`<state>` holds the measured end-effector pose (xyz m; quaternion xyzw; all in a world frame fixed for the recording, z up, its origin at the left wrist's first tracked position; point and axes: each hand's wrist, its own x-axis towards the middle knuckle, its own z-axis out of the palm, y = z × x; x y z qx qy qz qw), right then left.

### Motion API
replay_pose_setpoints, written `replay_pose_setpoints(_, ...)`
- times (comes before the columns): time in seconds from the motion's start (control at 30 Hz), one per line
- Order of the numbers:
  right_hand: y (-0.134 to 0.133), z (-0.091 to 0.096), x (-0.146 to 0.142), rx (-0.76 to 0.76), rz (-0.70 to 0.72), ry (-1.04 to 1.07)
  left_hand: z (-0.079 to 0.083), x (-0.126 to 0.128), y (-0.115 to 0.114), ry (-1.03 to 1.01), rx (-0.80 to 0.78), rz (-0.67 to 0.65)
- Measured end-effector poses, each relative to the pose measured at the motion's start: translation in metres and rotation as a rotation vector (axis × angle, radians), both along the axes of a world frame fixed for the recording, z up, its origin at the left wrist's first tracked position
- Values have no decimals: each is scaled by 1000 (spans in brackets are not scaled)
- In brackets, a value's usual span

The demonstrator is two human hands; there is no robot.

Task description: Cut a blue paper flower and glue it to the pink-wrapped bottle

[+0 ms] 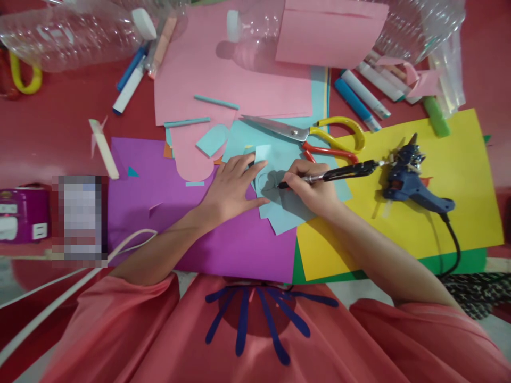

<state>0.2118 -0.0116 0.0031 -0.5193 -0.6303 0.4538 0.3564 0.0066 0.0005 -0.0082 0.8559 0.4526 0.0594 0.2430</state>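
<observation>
Light blue paper (281, 215) lies between the two hands, toward the near edge of the red table (80, 101), across the adjoining sides of a purple sheet (239, 252) and a yellow sheet (471, 175). Left hand (229, 186): spread flat, palm down, fingertips at the paper's left edge; no object seen in its hold. Right hand (313, 189): closed about a pen (347, 171), over the paper's right side. The pen's tip is at the paper, beside a faint rounded outline; firm contact cannot be confirmed. Scissors (297, 133) lie just beyond the hands, blades together. A glue gun (417, 189) rests on the yellow sheet.
</observation>
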Motion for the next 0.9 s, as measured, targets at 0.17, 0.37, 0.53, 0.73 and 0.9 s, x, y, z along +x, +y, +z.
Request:
replay_pose_setpoints(0.17,0,-1,1,14,40,-19,4,1,0,31,-32,12)
replay_pose_setpoints(0.37,1,-4,2,7,-6,-34,1,0,-1,2,-19,14)
replay_pose_setpoints(0.53,-1,-5,4,31,-63,-10,0,0,0,14,-11,18)
replay_pose_setpoints(0.73,-3,-2,0,5,-23,91,-1,0,2,29,69,27)
replay_pose_setpoints(0.9,-3,3,-4,-28,17,83,2,0,1,47,57,11)
